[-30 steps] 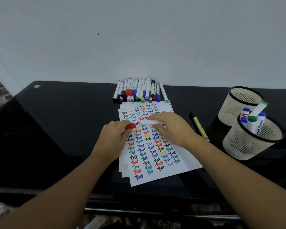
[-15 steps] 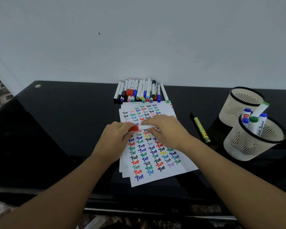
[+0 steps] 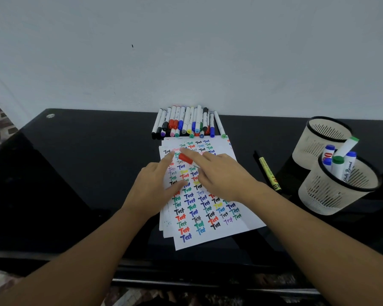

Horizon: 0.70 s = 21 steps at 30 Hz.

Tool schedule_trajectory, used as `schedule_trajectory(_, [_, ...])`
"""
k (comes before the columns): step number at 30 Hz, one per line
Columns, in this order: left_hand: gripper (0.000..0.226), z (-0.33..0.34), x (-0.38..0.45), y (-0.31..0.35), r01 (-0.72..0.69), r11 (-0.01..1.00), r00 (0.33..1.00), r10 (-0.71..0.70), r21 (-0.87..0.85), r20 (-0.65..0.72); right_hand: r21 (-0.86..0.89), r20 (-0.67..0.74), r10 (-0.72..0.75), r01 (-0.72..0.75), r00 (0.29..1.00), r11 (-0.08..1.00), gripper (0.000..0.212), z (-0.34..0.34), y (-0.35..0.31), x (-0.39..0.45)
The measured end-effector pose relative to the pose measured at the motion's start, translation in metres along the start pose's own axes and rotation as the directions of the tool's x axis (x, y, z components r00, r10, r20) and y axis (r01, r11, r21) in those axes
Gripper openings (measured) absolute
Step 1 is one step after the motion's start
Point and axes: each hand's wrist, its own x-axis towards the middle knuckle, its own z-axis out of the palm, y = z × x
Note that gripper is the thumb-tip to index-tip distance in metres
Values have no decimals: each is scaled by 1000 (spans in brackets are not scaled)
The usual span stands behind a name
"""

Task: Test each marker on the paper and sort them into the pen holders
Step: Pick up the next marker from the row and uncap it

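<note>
Red cap [image 3: 185,158] grasped by the right hand [image 3: 224,176]; left hand [image 3: 155,186] released, flattening the paper [image 3: 219,219] for testing.

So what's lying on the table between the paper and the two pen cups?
In the head view, one yellow marker lies flat on the black table, between the paper and the two pen cups. Otherwise that stretch is bare.

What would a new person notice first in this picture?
Probably the white paper in the middle of the black table, covered with the word "Test" in many colours. Above it both hands meet near a red marker cap. At the wall lies a row of markers, and on the right stand two pen holders.
</note>
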Motion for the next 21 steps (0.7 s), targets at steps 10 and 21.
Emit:
schedule_trajectory(10, [74,-3,-1,1,-63,996,998,62,58,23,286,21,199,-197,980,938,60,1,9,-13])
schedule_trajectory(21, [86,-4,-1,-1,-91,996,993,89,26,73,552,-12,323,-263,946,791,53,-3,4,-34])
